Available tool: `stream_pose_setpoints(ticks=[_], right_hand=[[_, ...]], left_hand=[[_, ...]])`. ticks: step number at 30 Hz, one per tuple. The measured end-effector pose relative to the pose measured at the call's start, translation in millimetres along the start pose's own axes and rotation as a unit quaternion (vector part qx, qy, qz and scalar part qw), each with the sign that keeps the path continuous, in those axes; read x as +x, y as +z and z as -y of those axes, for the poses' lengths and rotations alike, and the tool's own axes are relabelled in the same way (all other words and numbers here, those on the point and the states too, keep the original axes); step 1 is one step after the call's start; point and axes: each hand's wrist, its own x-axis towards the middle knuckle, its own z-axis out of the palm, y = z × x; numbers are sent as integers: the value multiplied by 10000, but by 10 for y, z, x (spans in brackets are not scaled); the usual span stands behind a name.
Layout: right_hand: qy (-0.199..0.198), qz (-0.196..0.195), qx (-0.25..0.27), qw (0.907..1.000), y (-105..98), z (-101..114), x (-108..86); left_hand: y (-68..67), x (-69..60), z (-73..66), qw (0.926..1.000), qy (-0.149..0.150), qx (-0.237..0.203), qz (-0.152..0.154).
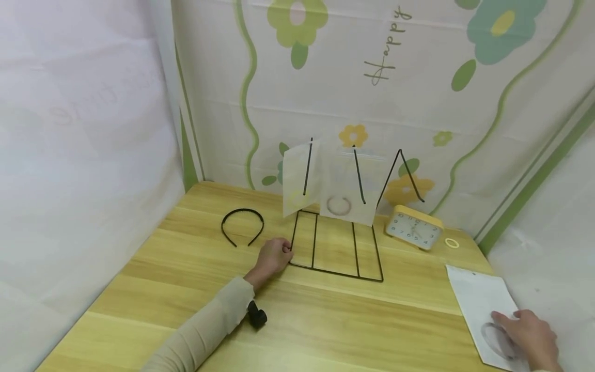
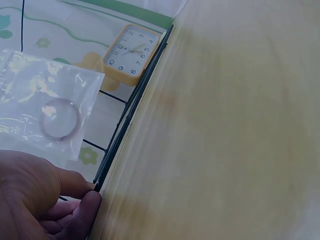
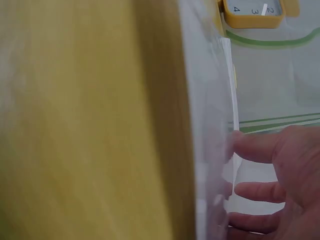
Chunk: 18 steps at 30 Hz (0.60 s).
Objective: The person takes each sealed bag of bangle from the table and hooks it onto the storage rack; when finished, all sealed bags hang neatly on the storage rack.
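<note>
A black wire rack [image 1: 335, 274] stands on the table, its upright prongs at the back. My left hand [image 1: 274, 257] pinches its front left corner between thumb and fingers. Two clear bags hang on the prongs; one holds a pinkish bangle [image 1: 339, 206], the other a yellowish ring [image 1: 297, 198]. At the right, my right hand [image 1: 530, 333] holds a clear plastic bag [image 3: 212, 125] with a greyish-purple bangle [image 1: 497, 341] inside. White packets [image 1: 479, 294] lie at that hand. The right fingertips are partly hidden by the blurred plastic.
A yellow alarm clock [image 1: 413, 227] stands right of the rack, with a pale yellow ring [image 1: 452, 243] beside it. Left of the rack lies a black headband [image 1: 243, 211]. White patterned cloth [image 1: 214, 103] encloses the wooden table [image 1: 325, 325] at the back and sides.
</note>
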Motion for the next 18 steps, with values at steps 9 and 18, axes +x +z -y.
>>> stream_pose_setpoints(ticks=[9,18], right_hand=[[-154,-227,10,9996,-28,-89,4],[9,-627,763,9951,-91,-176,103]], left_hand=[[22,12,7,9999,26,103,17],[35,-6,-39,9999,101,24,32]])
